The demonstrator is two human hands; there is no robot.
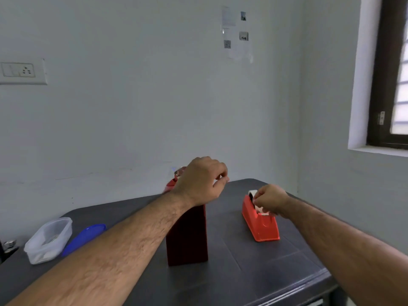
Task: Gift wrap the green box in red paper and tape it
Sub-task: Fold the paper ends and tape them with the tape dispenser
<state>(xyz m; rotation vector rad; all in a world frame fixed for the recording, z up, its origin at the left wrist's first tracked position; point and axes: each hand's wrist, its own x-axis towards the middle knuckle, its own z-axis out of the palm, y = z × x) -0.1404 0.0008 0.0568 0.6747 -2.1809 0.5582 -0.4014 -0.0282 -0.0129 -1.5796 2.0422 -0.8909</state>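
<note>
The tall upright box in red paper (187, 237) stands mid-table on the dark grey table (254, 272); the left hand (202, 181), fingers curled, steadies its top fold. The right hand (269, 200) pinches what appears to be tape at the red plastic tape dispenser (262, 224). Good practice: draw tape taut, tear cleanly downward, keep the fold pinned.

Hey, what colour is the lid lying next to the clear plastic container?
Blue. The lid shows in the head view, beside the container.

Left hand (202, 181) atop red-wrapped box (187, 236); right hand (269, 200) pinching at tape dispenser (260, 220).
</note>
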